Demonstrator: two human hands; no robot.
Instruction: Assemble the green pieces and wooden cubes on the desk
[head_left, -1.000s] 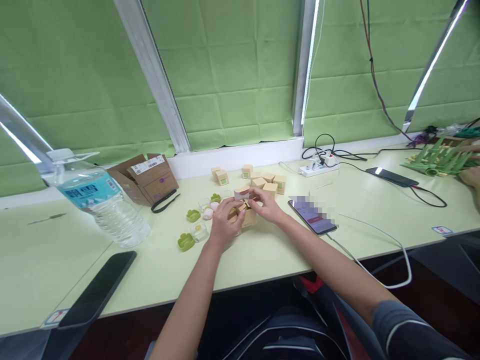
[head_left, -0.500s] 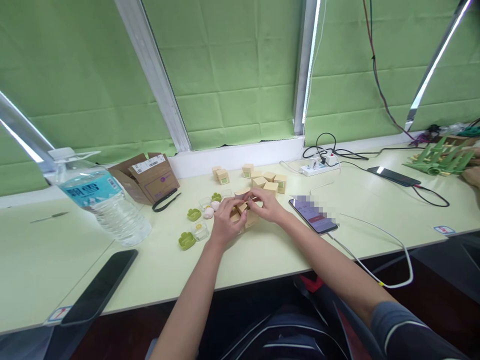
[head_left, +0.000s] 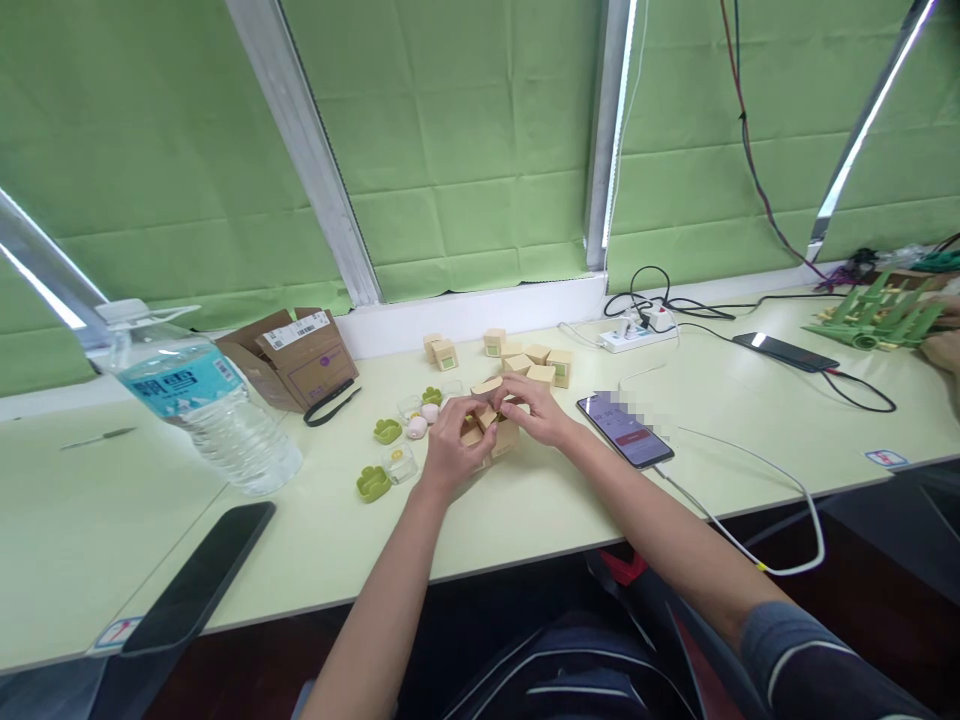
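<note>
Both hands meet at a small kraft-cardboard box (head_left: 488, 416), its flap standing up at the far side. My left hand (head_left: 454, 447) is closed round the box's near left side, thumb and fingers bent. From the right, my right hand (head_left: 534, 408) pinches at the box's upper edge. Another tan box (head_left: 507, 437) sits under my hands, partly covered. Left of them lie green flower-shaped pieces (head_left: 373, 484), clear little cups (head_left: 400, 462) and pinkish-white egg-shaped pieces (head_left: 417, 427). More small tan boxes (head_left: 541, 376) stand behind my right hand.
A big water bottle (head_left: 210, 400) and an open brown carton (head_left: 292, 360) stand at the left, with a dark phone (head_left: 201, 575) in front. To the right are a lit, cabled phone (head_left: 626, 430), a power strip (head_left: 637, 338), another phone (head_left: 784, 352), and someone's hand (head_left: 945, 350) near a green rack (head_left: 874, 318).
My fingers have shifted slightly at the small box, and more of the tan box under my right hand shows. The surrounding things stay put.
</note>
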